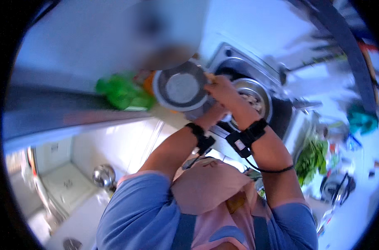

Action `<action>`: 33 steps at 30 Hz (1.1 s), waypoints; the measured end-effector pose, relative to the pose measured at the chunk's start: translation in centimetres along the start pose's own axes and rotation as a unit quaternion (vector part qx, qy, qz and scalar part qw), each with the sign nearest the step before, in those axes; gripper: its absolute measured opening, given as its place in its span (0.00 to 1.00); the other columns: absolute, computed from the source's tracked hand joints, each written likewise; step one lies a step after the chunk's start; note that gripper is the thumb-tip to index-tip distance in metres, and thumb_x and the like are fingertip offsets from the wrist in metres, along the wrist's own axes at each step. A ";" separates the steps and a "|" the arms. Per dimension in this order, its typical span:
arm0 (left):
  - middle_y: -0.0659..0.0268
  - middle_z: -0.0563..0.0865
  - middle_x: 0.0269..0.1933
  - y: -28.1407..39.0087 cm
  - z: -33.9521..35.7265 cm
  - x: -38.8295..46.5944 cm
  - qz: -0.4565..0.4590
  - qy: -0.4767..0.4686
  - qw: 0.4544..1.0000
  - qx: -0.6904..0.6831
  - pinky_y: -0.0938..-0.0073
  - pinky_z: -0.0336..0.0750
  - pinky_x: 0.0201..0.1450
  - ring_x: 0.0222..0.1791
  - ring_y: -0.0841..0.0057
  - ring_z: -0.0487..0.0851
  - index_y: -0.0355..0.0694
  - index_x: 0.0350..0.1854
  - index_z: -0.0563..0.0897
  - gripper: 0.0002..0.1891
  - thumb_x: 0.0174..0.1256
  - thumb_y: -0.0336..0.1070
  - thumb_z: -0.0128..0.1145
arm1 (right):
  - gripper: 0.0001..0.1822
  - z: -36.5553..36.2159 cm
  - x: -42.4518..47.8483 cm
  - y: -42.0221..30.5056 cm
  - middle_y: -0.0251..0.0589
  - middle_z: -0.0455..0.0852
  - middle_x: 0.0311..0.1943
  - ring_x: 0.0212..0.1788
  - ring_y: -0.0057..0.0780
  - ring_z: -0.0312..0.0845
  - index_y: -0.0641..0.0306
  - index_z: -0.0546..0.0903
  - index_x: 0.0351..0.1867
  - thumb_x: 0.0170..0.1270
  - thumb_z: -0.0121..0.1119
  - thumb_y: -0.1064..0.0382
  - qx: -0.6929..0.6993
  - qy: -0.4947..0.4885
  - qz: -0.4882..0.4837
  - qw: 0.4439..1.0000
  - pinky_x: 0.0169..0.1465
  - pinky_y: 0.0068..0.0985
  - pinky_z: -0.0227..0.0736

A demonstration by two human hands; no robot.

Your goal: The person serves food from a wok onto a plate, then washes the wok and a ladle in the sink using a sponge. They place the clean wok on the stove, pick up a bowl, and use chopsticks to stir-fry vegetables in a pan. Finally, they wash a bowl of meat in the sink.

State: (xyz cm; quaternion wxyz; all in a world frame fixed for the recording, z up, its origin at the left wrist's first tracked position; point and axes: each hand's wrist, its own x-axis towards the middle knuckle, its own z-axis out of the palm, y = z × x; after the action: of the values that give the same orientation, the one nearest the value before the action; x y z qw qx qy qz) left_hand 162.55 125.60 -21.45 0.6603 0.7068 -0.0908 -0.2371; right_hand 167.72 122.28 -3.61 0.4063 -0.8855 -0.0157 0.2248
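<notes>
My right hand is at the right rim of a round metal bowl, its fingers blurred, so its hold cannot be told. My left hand lies just below it, partly hidden behind the right wrist and forearm. The bowl looks tilted, with a pale round bottom. Right of my hands a steel pot or bowl stands in the sink, holding pale chunks of food. Black straps with small devices sit on both wrists.
Left of the bowl lies a green plastic bag beside something orange. Leafy greens lie on the right side of the counter, near a teal bag. A blurred pale object covers part of the upper left view.
</notes>
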 end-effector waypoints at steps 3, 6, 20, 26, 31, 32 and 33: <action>0.60 0.80 0.45 -0.1 -1.6 -0.6 -0.011 0.022 0.997 -0.077 0.74 0.69 0.49 0.45 0.76 0.76 0.38 0.48 0.75 0.14 0.64 0.39 0.48 | 0.13 -2.5 -3.0 2.1 0.48 0.79 0.25 0.27 0.35 0.73 0.71 0.80 0.30 0.54 0.58 0.59 0.122 -0.018 0.073 0.990 0.30 0.28 0.66; 0.60 0.79 0.45 0.6 -2.6 0.3 -0.032 0.044 0.986 -0.156 0.75 0.69 0.50 0.45 0.76 0.76 0.38 0.49 0.75 0.15 0.64 0.39 0.48 | 0.09 -5.3 -7.0 5.2 0.34 0.76 0.18 0.15 0.16 0.64 0.67 0.78 0.25 0.56 0.57 0.62 0.351 -0.053 0.155 0.922 0.15 0.14 0.56; 0.66 0.76 0.45 3.9 -5.6 3.1 -0.158 0.094 0.975 -0.121 0.72 0.68 0.52 0.44 0.75 0.74 0.37 0.51 0.72 0.17 0.61 0.34 0.52 | 0.10 -4.9 -19.7 23.6 0.22 0.69 0.15 0.12 0.06 0.57 0.59 0.72 0.25 0.64 0.51 0.59 0.783 -0.227 0.074 0.574 0.12 0.08 0.50; 0.70 0.78 0.38 2.0 -7.7 4.7 -0.143 0.014 0.970 -0.195 0.78 0.70 0.45 0.36 0.80 0.76 0.41 0.41 0.74 0.09 0.58 0.30 0.53 | 0.15 -7.8 -27.3 22.5 0.36 0.76 0.17 0.17 0.23 0.70 0.71 0.80 0.27 0.55 0.56 0.57 0.357 0.291 0.297 0.836 0.20 0.21 0.65; 0.69 0.79 0.40 4.0 -3.6 3.3 -0.173 -0.047 0.959 -0.218 0.76 0.71 0.47 0.40 0.79 0.78 0.41 0.41 0.74 0.08 0.58 0.29 0.51 | 0.17 -6.2 -31.9 31.3 0.43 0.79 0.18 0.18 0.31 0.75 0.73 0.81 0.27 0.52 0.58 0.56 0.153 0.460 0.363 0.796 0.25 0.29 0.68; 0.67 0.79 0.44 4.2 -2.6 2.9 -0.164 -0.042 0.958 -0.232 0.73 0.70 0.51 0.45 0.75 0.77 0.40 0.44 0.74 0.10 0.59 0.29 0.51 | 0.17 -5.8 -32.6 33.0 0.43 0.79 0.18 0.17 0.31 0.74 0.74 0.81 0.26 0.52 0.58 0.56 0.138 0.463 0.373 0.792 0.24 0.29 0.68; 0.66 0.79 0.45 4.5 -1.9 2.5 -0.169 -0.051 0.957 -0.229 0.72 0.70 0.52 0.47 0.75 0.77 0.40 0.45 0.74 0.11 0.59 0.29 0.51 | 0.17 -5.7 -33.1 33.7 0.44 0.79 0.18 0.16 0.31 0.73 0.74 0.80 0.25 0.52 0.58 0.56 0.124 0.462 0.384 0.790 0.23 0.29 0.68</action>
State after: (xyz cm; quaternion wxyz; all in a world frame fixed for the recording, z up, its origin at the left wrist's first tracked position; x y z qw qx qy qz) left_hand 166.41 125.64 -17.55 0.7492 0.5289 0.0525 -0.3952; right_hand 135.09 88.67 -12.09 0.3517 -0.7590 0.5430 -0.0733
